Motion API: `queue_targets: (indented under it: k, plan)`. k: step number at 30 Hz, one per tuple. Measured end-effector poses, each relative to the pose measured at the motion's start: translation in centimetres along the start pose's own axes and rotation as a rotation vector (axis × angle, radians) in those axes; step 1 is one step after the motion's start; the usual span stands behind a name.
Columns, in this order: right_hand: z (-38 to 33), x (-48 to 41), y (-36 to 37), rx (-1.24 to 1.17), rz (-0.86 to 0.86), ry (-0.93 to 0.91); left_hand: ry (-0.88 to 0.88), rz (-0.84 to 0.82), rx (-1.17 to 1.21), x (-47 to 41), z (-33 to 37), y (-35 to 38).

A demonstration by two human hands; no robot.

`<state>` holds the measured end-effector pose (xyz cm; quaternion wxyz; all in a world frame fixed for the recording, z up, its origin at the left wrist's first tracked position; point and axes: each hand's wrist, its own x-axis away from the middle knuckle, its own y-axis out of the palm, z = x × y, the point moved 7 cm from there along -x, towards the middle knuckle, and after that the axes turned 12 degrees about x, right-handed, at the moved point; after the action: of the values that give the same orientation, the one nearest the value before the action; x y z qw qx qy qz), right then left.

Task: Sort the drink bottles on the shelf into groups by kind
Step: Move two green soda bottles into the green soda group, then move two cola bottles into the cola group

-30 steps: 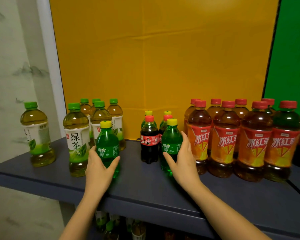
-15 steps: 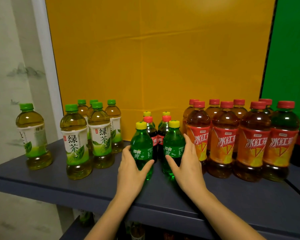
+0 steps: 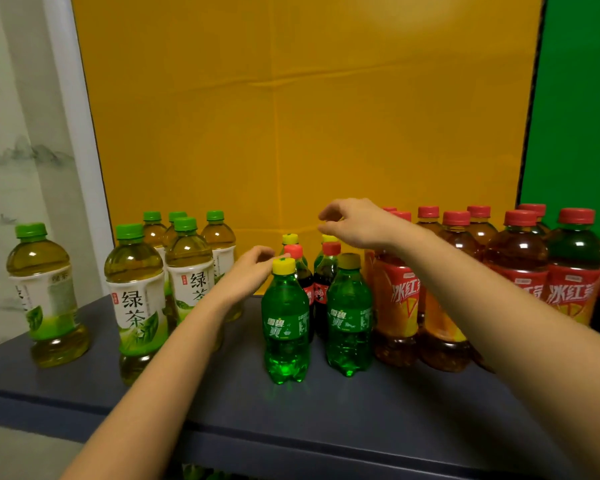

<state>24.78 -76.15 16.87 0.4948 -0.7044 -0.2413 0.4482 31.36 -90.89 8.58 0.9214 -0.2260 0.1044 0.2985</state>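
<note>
Shelf (image 3: 378, 410) nearly sorted: iced tea bottles (image 3: 520, 278) at 3 o'clock, green tea bottles (image 3: 134, 292) at 9, Sprite bottles (image 3: 285, 320) centre front. Cola bottles (image 3: 323, 289) behind still interleaved. My left hand (image 3: 246, 275) and right hand (image 3: 357, 223) half-curled, gripping nothing.

Green soda bottles (image 3: 285, 320) upright, shelf (image 3: 378, 403) front
</note>
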Motion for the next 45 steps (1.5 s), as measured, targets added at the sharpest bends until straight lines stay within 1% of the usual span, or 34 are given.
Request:
queue_targets:
  k: [3, 5, 7, 11, 14, 17, 19, 22, 25, 27, 31, 35, 39, 41, 43, 45]
  plan:
    - [1.2, -2.2, 1.9, 0.137, -0.266, 0.095, -0.086, -0.097, 0.049, -1.0, -0.7, 1.1]
    - [1.8, -3.0, 3.3, 0.107, -0.415, 0.144, -0.111, -0.147, 0.087, -1.3, -0.9, 1.7]
    - [2.0, -3.5, 4.1, 0.076, -0.504, 0.172, -0.106, -0.182, 0.129, -1.4, -1.0, 2.0]
    - [2.5, -3.6, 5.9, 0.159, -0.662, 0.22, -0.103, -0.302, 0.161, -1.3, -1.9, 2.6]
    - [2.7, -3.6, 6.8, 0.21, -0.727, 0.229, -0.08, -0.315, 0.126, -1.6, -2.4, 2.4]
    - [2.6, -3.5, 7.0, 0.232, -0.728, 0.23, -0.041, -0.321, 0.074, -2.0, -2.1, 2.3]
    - [2.6, -3.5, 7.0, 0.185, -0.718, 0.235, -0.013, -0.317, 0.073, -1.8, -1.7, 2.4]
    - [2.7, -3.7, 6.9, 0.114, -0.665, 0.24, -0.004, -0.305, 0.105, -1.7, -1.5, 2.5]
    - [2.6, -4.1, 6.2, 0.113, -0.522, 0.222, -0.001, -0.273, 0.117, -1.6, -1.1, 1.9]
    - [2.5, -4.3, 5.1, 0.113, -0.414, 0.202, -0.002, -0.215, 0.114, -1.6, -0.6, 1.1]
    - [1.7, -4.5, 1.8, 0.033, -0.269, 0.164, 0.055, -0.068, 0.112, -1.9, 2.4, -0.9]
    - [0.5, -4.1, -3.1, 0.02, -0.047, 0.12, 0.158, 0.115, 0.121, -2.0, 6.1, -2.9]
    - [0.5, -2.4, -8.3, -0.116, 0.175, 0.082, 0.31, 0.24, 0.147, -1.2, 11.1, -4.0]
    - [0.9, -0.9, -10.8, -0.198, 0.291, 0.081, 0.391, 0.283, 0.143, -0.2, 13.9, -4.1]
    - [1.8, 0.9, -12.9, -0.274, 0.369, 0.094, 0.464, 0.309, 0.176, 1.0, 16.7, -3.5]
    - [3.2, 2.9, -14.5, -0.363, 0.42, 0.094, 0.512, 0.283, 0.2, 2.3, 19.2, -2.1]
